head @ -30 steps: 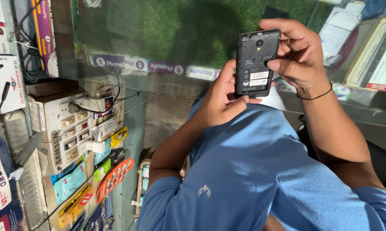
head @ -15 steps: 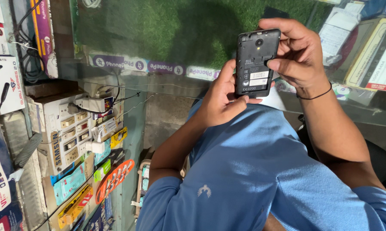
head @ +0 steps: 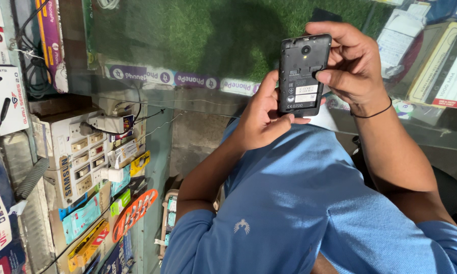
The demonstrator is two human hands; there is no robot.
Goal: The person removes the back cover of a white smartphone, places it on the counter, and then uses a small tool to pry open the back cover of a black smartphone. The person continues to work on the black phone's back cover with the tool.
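While both hands work at chest height, a black phone [head: 303, 75] with its back cover off is held upright between them, rear side facing the camera, over the edge of a glass counter [head: 198, 109]. Left hand [head: 261, 117] cups the phone's lower left edge, thumb lying across the bottom corner, fingers curled behind where they can't be seen; grip closed on the phone. Right hand [head: 351, 63] wraps the top and right side, fingertips hooked over the upper edge, thumb pressing on the open back near the middle; also clamped on the phone. Camera lens sits near the top of the exposed back, white stickers in the lower half. A thin black band [head: 373, 112] circles the right wrist. Blue shirt [head: 299, 203] with long sleeves fills the lower middle of the view, small white emblem on it. Under the glass lies green artificial turf [head: 188, 35], with a strip of purple and white stickers [head: 177, 79] along the counter's front edge. Left of the person stands a white switch and socket board [head: 84, 152] with plugs and cables in it, a white adapter [head: 112, 123] on top. Below it hang packaged accessories [head: 112, 213] in teal, yellow and orange. Boxes and cards [head: 441, 61] lie at the right under the glass, well apart from the phone.
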